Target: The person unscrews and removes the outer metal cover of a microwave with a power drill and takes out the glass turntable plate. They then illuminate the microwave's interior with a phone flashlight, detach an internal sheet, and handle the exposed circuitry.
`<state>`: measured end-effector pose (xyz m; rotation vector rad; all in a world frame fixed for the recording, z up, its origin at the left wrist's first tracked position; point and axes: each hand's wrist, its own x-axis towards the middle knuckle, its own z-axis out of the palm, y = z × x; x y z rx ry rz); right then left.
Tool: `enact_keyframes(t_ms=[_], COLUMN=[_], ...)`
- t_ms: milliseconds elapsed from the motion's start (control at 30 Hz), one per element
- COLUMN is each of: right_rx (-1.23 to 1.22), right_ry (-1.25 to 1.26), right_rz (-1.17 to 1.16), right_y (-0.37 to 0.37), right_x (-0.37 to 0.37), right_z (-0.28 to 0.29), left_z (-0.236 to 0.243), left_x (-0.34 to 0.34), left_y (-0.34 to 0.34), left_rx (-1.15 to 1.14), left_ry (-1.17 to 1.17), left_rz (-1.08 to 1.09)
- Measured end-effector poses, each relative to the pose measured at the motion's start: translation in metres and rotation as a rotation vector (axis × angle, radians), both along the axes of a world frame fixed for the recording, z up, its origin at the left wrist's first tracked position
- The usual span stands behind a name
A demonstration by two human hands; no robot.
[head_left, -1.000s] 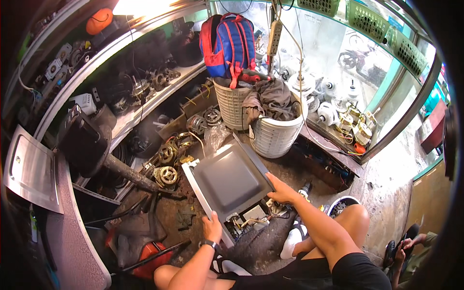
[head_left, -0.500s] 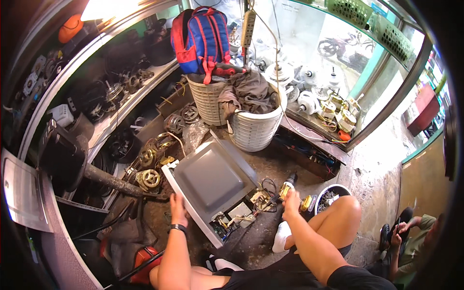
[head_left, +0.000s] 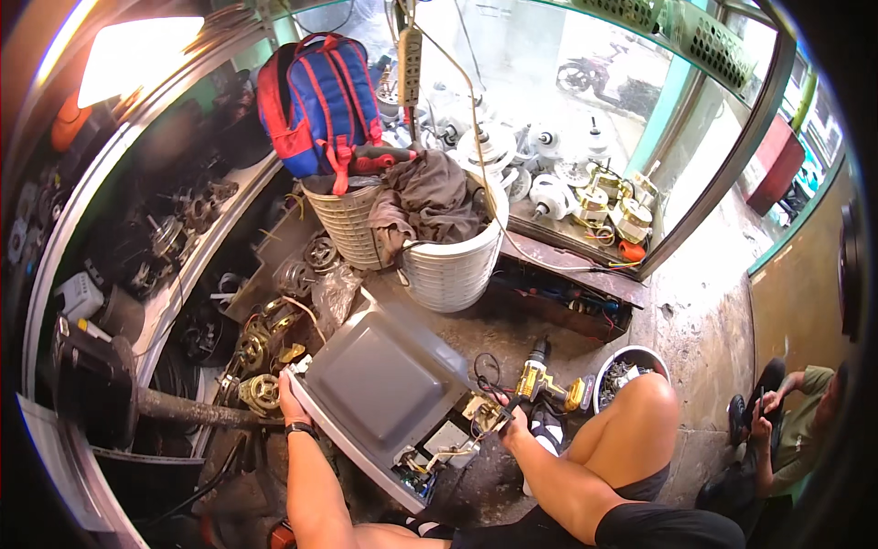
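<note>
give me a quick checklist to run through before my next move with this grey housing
1. Left hand at the housing: ok, placed along its left edge.
2. Right hand grip: cannot tell; it is by the right corner, but what the fingers close on is unclear.
3. Wires covered: not ok, they show in the open section at the near end.
4. Drill close by: ok, just beyond the right hand.
5. Bucket of small loose pieces upright: ok, right of the drill.
6. Space left of the housing free: not ok, a brass-coloured motor part sits near the left hand.
</note>
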<state>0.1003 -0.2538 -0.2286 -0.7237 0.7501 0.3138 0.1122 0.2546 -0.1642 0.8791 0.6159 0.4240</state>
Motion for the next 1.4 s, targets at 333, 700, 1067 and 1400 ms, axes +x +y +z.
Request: enact_keyframes(t_ms=[333,700,1067,1400], right_rx=[-0.006,-0.030,0.019,-0.169], right_ry=[-0.080,0.227,0.334,0.322], right_rz=[0.018,0.423,0.638,0.570], right_y=[-0.024,0.027,0.060,-0.009], right_x=[0.004,0.090,0.155,0.210], right_z=[-0.026,0.020,0.000,-0.076], left_z=[0.004,0.073,0.098,0.108], left_x=[0.011,-0.069,-0.062,0.038], left_y=[-0.032,-0.014,-0.030,-0.080], left_rx=[-0.127,-0.030,0.189,0.313], left_ry=[-0.077,0.011,0.233,0.341], left_rz=[0.084,0.335,0.626,0.655])
